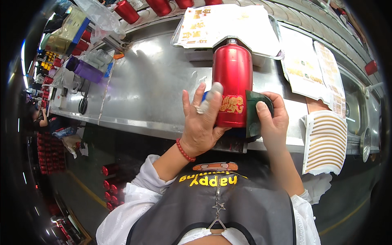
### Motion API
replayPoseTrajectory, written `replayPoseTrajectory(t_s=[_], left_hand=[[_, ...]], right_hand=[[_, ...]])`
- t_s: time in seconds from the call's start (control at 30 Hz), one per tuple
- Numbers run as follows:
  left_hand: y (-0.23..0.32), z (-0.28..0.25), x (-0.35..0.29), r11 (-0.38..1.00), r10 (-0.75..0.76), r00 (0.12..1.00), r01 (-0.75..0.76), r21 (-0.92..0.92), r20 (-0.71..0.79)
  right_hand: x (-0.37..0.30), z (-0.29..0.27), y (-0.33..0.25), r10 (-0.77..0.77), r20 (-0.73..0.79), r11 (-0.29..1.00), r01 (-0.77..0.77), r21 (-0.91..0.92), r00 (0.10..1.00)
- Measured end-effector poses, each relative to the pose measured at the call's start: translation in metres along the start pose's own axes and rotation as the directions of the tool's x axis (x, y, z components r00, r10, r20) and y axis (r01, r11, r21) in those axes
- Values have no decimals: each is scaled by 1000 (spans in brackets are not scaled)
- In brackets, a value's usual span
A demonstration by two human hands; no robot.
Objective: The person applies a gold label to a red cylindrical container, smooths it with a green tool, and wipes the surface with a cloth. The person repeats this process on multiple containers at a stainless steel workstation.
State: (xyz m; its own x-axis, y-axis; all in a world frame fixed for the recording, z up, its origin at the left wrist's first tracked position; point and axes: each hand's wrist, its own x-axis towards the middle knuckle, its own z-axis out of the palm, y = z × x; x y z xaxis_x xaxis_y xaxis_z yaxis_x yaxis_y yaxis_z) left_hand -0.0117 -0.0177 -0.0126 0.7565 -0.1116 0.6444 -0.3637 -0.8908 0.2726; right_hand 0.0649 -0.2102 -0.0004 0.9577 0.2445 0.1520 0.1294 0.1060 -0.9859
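A shiny red metal bottle (232,77) points away from me, its silver neck at the far end. Gold decoration (232,104) marks its side near the base. My left hand (201,122) steadies the bottle from the left, thumb by the base and index finger along the side; its other fingers spread outward. White coverings (214,90) wrap some of its fingertips. Between thumb and fingers, my right hand (274,120) grips a dark green flat sheet (254,110), pressed to the bottle's right side. What supports the bottle underneath is mostly hidden.
Behind the bottle, a tray (177,37) carries printed sheets (228,20). More sheets (304,61) and a stack of gold-striped strips (326,143) lie right. A purple bottle (85,70) stands left on the metal bench (151,90). Red bottles (126,11) line the back.
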Motion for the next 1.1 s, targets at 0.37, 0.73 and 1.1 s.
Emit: replayPoseTrajectory(t_s=[0.37, 0.73, 1.1], left_hand=[[6, -13, 20, 985, 161, 984, -165, 58, 78], [0, -18, 9, 991, -80, 994, 71, 116, 79], [-3, -11, 3, 985, -174, 983, 175, -11, 60]], right_hand=[[12, -12, -3, -26, 71, 984, 38, -175, 997], [54, -6, -39, -324, 234, 830, 394, -395, 917], [40, 7, -64, -177, 511, 807, 421, -414, 841]])
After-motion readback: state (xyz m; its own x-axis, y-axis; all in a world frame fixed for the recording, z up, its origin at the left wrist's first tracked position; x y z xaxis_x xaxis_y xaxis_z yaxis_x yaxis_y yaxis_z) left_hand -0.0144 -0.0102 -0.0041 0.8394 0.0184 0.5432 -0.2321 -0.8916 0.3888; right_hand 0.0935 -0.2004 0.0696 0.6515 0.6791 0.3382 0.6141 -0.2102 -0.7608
